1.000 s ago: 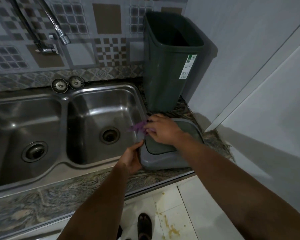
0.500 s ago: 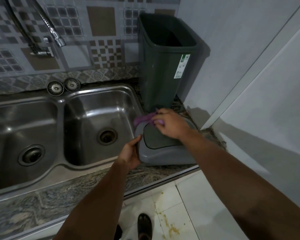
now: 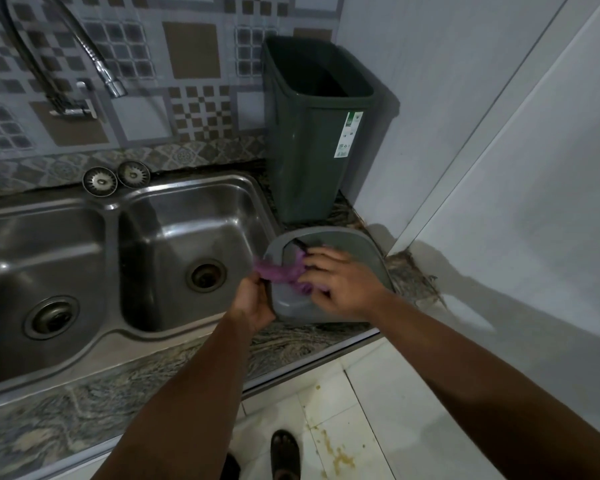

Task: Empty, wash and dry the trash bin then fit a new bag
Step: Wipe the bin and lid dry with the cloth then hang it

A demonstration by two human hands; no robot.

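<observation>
Purple cloth [image 3: 284, 275], crumpled, is pressed under the fingers of the right hand [image 3: 340, 282] onto the top of the grey bin lid [image 3: 368, 251]. Fingers spread over the cloth; grip itself blurred, but the hand bears down on cloth and lid together. One end of the cloth trails off the lid's left edge toward the left hand [image 3: 253, 303]. Left hand clasps the lid's near-left rim, thumb on top, fingers curled under the edge.

Lid lies flat on the bench [image 3: 84, 410], at the bench's right end, its left edge overhanging the right basin of the steel double sink [image 3: 187, 209]. Lid has a recessed darker swing flap; part of the flap shows behind the right hand.

Dark green trash bin [image 3: 309, 157] stands upright on the bench directly behind the lid, in the corner against the tiled wall, open mouth up, no bag visible at the rim, white label on its right face. Bin and lid apart.

Left of the lid: both basins dry-looking, drains open. Two strainer plugs [image 3: 116, 178] sit on the bench behind the sink. Tap [image 3: 113, 86] hangs above the sink.

Below the bench edge: stained floor tiles [image 3: 340, 455], one sandalled foot [image 3: 284, 452].
</observation>
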